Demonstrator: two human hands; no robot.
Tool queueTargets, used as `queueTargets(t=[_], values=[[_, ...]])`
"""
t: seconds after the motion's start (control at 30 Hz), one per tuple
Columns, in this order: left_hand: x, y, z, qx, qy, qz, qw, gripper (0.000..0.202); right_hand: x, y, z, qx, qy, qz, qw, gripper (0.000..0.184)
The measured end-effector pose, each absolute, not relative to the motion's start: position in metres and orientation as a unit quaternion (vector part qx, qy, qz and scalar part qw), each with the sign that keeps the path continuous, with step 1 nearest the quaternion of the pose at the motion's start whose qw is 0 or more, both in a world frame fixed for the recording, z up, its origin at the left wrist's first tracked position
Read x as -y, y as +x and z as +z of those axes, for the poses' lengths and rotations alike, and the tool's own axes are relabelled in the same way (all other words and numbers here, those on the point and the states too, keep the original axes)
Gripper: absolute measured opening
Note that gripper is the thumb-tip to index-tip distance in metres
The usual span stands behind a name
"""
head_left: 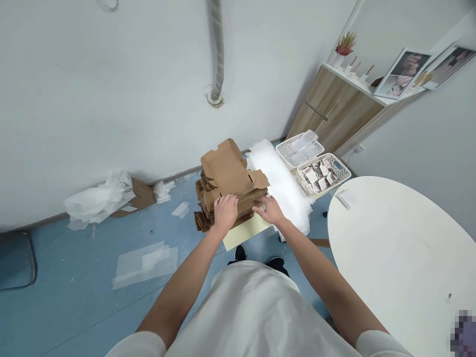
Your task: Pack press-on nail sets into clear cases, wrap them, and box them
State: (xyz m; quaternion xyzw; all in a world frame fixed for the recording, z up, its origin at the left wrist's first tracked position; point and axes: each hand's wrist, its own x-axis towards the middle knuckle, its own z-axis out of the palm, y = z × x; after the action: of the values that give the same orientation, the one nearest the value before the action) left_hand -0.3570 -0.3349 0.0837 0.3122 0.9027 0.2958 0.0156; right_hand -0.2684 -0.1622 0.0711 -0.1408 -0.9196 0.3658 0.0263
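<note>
Two hands [225,212] [272,210] at cardbd stack [228,171], can't tell grip; white wrap [277,171] & 2 baskets [345,173] crowd R side.

Cardboard stack [229,171], underside out of sight

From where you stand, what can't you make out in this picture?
All in the head view:
Cardboard stack: how many pieces, since upper ones cover lower ones.
Left hand: its palm, hidden by its own back.
Packets in the basket: print too small to read.
White table: cut off by the right edge.
Purple patch: blurred into blocks.
</note>
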Motion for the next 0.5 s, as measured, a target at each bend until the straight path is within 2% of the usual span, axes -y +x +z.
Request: queueTargets(t=[0.1, 0.23, 0.37, 0.5], values=[[0.335, -0.355, 0.088, -0.893, 0.294, 0.339, -0.026, 0.032, 0.150, -0.267, 0.077, 0.830, -0.180, 0.524, 0.069, 0.057], [0.330, -0.354, 0.094, -0.878, 0.282, 0.381, -0.064, 0.031, 0.145, -0.269, 0.093, 0.738, -0.201, 0.637, 0.097, 0.062], [0.321, -0.343, 0.096, -0.850, 0.364, 0.378, -0.050, 0.027, 0.144, -0.268, 0.116, 0.646, -0.258, 0.710, 0.112, 0.060], [0.305, -0.321, 0.093, -0.828, 0.438, 0.349, -0.020, 0.027, 0.136, -0.249, 0.137, 0.630, -0.319, 0.701, 0.098, 0.045]])
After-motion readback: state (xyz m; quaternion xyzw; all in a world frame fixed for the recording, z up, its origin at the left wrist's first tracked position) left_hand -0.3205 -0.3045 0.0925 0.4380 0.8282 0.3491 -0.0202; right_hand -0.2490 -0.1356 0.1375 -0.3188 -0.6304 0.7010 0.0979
